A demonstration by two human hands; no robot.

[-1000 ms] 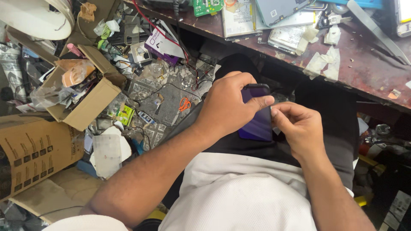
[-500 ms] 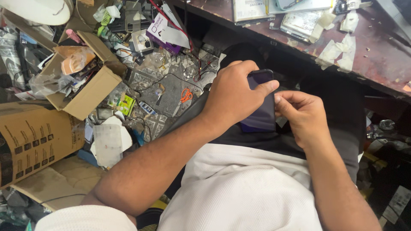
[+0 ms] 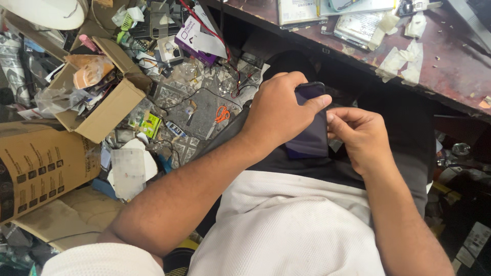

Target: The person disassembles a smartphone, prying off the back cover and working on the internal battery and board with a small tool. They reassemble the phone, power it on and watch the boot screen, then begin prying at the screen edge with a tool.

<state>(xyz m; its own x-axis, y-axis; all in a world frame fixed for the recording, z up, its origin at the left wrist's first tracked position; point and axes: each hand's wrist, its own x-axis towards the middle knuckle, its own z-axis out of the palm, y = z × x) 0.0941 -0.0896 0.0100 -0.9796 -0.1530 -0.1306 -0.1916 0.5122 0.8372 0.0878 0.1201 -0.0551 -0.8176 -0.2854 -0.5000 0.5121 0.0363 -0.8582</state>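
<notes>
Your white, waffle-textured shirt (image 3: 286, 230) fills the lower frame, with dark trousers (image 3: 404, 138) above it across your lap. Along the top right runs the worn reddish-brown desk (image 3: 450, 76), its surface scuffed and dotted with crumpled scraps of white paper (image 3: 396, 60). To your left the floor (image 3: 199, 107) is patterned tile, buried in clutter: a large tan cardboard carton (image 3: 36, 163), then a smaller open cardboard box (image 3: 102, 107) stuffed with plastic wrap, and small orange-handled scissors (image 3: 221, 113).

Over your lap you hold a dark phone (image 3: 309, 133), a flat, glossy rectangle with rounded corners and a purplish sheen, standing roughly upright. Your left hand (image 3: 279, 115) is curled around it from the left, fingers wrapped over its top edge. Your right hand (image 3: 360, 134) is half-closed at the phone's right edge, fingertips seemingly pressing it, though the contact is partly hidden.
</notes>
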